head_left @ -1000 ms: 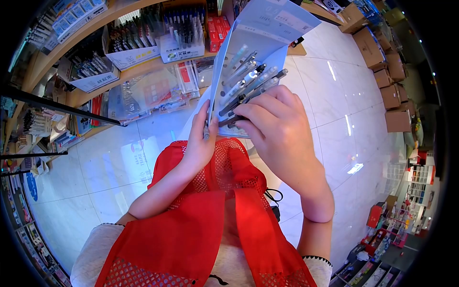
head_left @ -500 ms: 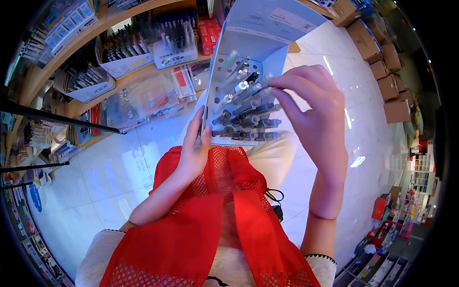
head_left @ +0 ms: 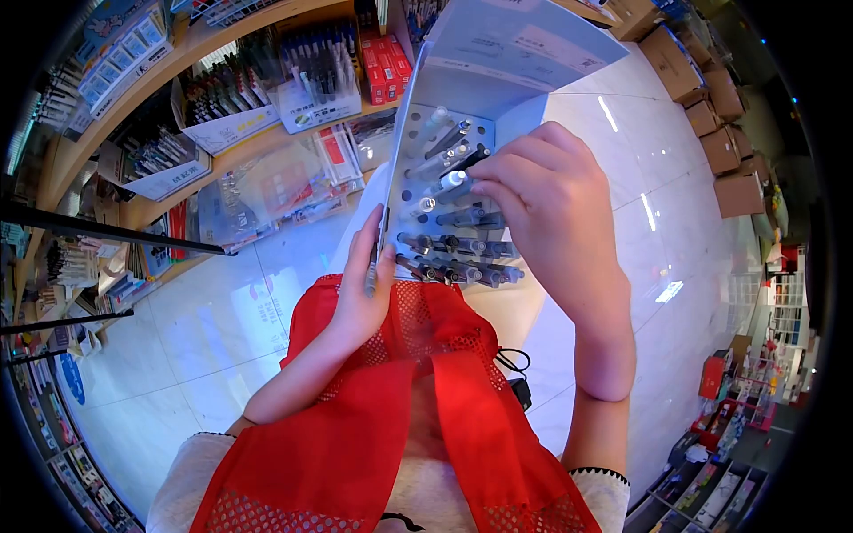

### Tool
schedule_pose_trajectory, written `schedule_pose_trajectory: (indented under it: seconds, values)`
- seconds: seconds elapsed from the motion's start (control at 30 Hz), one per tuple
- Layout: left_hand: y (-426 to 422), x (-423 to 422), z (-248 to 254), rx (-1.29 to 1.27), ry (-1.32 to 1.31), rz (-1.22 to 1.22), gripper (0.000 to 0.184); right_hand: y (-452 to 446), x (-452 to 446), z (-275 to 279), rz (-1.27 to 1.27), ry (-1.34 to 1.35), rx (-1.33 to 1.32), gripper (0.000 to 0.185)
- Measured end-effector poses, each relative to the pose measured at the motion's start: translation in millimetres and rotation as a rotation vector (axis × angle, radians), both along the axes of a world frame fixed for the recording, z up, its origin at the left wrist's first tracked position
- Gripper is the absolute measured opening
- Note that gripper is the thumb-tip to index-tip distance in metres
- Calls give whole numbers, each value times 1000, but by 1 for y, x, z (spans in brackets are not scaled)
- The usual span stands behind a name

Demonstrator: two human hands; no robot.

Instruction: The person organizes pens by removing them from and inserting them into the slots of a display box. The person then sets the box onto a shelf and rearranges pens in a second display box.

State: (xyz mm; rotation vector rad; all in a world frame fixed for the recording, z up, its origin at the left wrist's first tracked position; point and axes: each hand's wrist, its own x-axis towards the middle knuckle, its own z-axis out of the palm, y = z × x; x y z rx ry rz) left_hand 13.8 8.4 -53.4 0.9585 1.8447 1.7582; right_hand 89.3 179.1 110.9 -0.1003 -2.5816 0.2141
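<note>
A light blue display box [head_left: 511, 44] with a raised lid stands tilted in front of me, its perforated insert holding several pens [head_left: 462, 244] in rows. My left hand [head_left: 362, 289] grips the box's left edge, with the thumb and fingers on either side; a pen lies along that hand. Over the box's right part, my right hand [head_left: 555, 209] has its thumb and fingertips pinched together beside a white-capped pen [head_left: 453, 179]. Whatever those fingertips hold is too hidden to name.
Wooden shelves at the left carry pen boxes [head_left: 322, 105], red boxes [head_left: 384, 67] and plastic packets [head_left: 275, 182]. A black bar [head_left: 115, 229] crosses the left side. Cardboard boxes [head_left: 671, 62] are stacked along the right, beyond the tiled floor [head_left: 622, 169].
The box has tilted, showing more of its insert. My right hand moved up and right from the lower pens, then back left towards the white-capped pen. My left hand keeps its grip.
</note>
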Motion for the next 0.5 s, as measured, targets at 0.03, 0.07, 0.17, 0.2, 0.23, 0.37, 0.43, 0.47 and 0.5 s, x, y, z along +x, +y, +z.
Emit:
schedule_pose_trajectory:
  seconds: [0.03,0.07,0.17,0.2,0.23,0.37,0.43,0.47,0.5]
  values:
    - [0,1,0,13,-39,-5,47,-1,0,-2,-1,26,-2,8]
    - [0,2,1,25,-79,-11,47,-1,0,-3,8,54,3,8]
    - [1,1,-3,56,-55,-12,47,-1,-1,-6,11,107,3,10]
    - [1,1,0,52,-47,-10,47,-2,0,-8,-1,106,-7,11]
    - [1,1,5,47,-38,-8,48,-2,0,-9,-12,106,-18,11]
    - [1,-2,2,8,119,40,48,-5,1,-11,-49,63,-98,14]
    - [0,0,5,-3,47,59,48,-6,0,-11,-30,67,-174,15]
    - [0,2,5,-8,11,67,48,-6,0,-10,-41,28,-219,14]
    - [0,3,4,-38,5,76,48,-6,0,-8,-55,-11,-264,14]
